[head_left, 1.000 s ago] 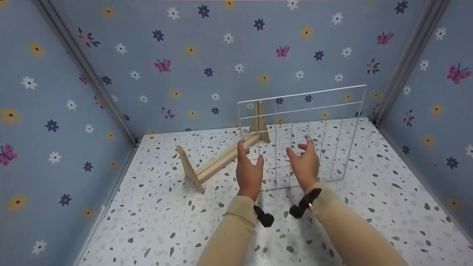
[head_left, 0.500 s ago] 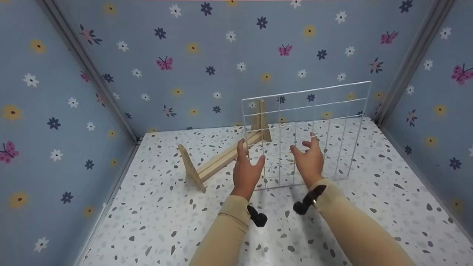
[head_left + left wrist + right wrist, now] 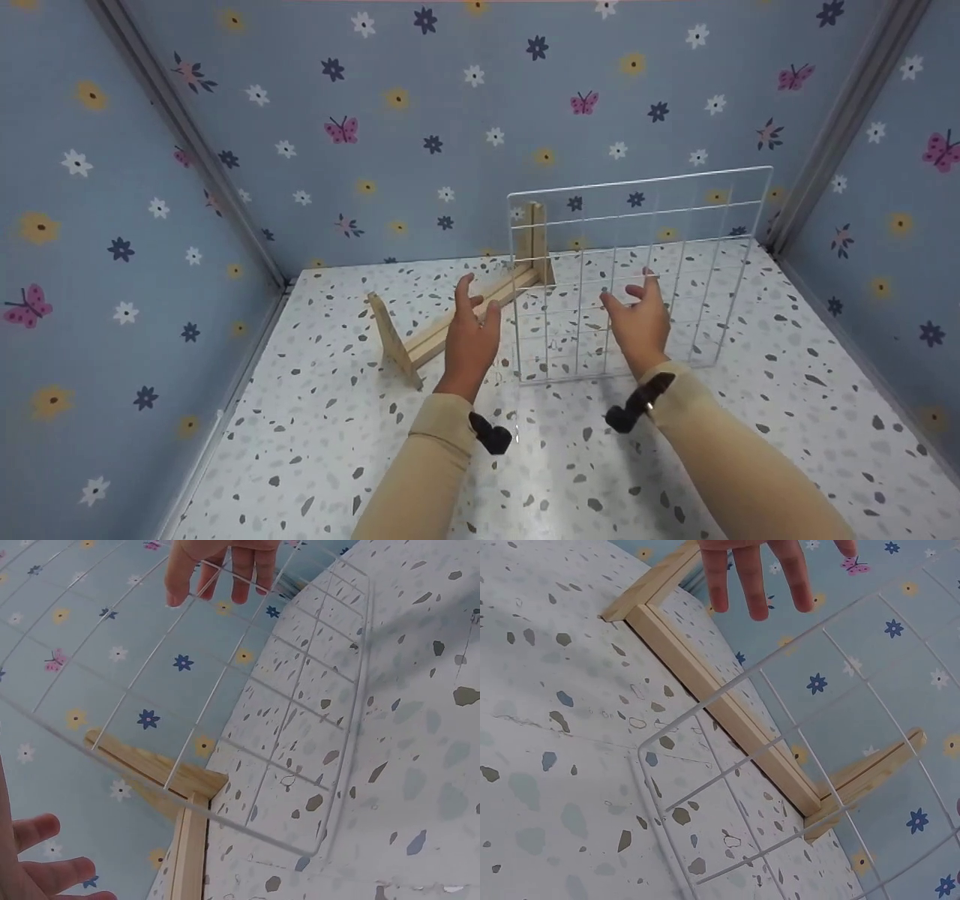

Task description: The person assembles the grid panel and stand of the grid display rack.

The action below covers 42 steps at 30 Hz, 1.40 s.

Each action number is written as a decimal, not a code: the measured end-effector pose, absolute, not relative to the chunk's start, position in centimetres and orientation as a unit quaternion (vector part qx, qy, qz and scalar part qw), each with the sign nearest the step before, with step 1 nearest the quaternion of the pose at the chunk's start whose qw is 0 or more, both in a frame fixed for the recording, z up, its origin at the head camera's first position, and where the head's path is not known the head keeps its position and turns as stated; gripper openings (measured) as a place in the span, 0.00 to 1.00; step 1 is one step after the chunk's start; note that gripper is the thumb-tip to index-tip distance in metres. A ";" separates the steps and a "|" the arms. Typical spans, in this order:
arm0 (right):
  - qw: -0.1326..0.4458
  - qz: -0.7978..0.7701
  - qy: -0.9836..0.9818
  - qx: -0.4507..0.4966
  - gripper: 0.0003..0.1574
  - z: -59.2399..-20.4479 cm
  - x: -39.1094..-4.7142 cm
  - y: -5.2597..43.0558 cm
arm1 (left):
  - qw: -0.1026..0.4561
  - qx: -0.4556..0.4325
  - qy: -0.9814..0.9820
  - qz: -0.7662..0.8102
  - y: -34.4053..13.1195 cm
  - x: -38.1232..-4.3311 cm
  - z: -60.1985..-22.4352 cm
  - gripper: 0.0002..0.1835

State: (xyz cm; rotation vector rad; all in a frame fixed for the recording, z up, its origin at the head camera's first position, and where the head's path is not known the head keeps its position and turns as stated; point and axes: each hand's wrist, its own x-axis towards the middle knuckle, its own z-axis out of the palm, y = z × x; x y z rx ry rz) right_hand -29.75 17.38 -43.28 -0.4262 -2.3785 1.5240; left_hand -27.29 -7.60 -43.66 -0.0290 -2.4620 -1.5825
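So from the head view, a white wire grid [image 3: 613, 255] is standing up towards the right side of the speckled tabletop [image 3: 555, 487], and the right hand [image 3: 640, 322] has it by the wires, fingers loosely bent. The left hand [image 3: 472, 337] isn't holding anything, fingers apart and relaxed, just off the grid's left edge. Behind that hand is a wooden stand [image 3: 431, 343], a grooved rail running diagonally between two end uprights. The far upright shows through the grid's left columns, with the flowery back wall [image 3: 480, 112] close behind, so not much room there. There's tabletop to the right of the grid before the side wall, more left of the stand, and plenty up front, though both sleeves reach across that bit. Left wrist cam: the right hand's thumb and fingers are on opposite sides of the mesh, and the grid's lower corner is near the rail's far end. Left fingers are spread at the frame's edge, well clear of the wires. Right wrist cam: the grid's side edge cuts in front of the rail, and the left hand's fingers hang beyond that edge.
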 end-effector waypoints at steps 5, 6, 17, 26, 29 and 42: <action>0.142 0.524 -0.827 -0.143 0.54 -43.0 -29.6 18.0 | 0.127 -0.006 -0.832 -0.539 -9.3 -27.4 -42.7 0.32; 0.141 0.522 -0.829 -0.145 0.54 -42.9 -29.6 18.1 | 0.132 -0.006 -0.831 -0.540 -9.7 -27.3 -42.4 0.31; 0.141 0.521 -0.828 -0.150 0.53 -42.7 -29.4 18.9 | 0.204 0.010 -0.826 -0.526 -14.2 -27.7 -39.0 0.29; 0.146 0.519 -0.828 -0.152 0.55 -42.2 -29.5 19.8 | 0.274 0.037 -0.815 -0.510 -17.4 -27.9 -38.0 0.28; 0.150 0.518 -0.828 -0.151 0.54 -42.0 -29.5 20.0 | 0.288 0.052 -0.812 -0.505 -18.4 -28.0 -38.3 0.28; 0.147 0.522 -0.826 -0.155 0.54 -41.1 -29.2 20.5 | 0.214 0.142 -0.808 -0.531 -20.7 -28.6 -41.3 0.39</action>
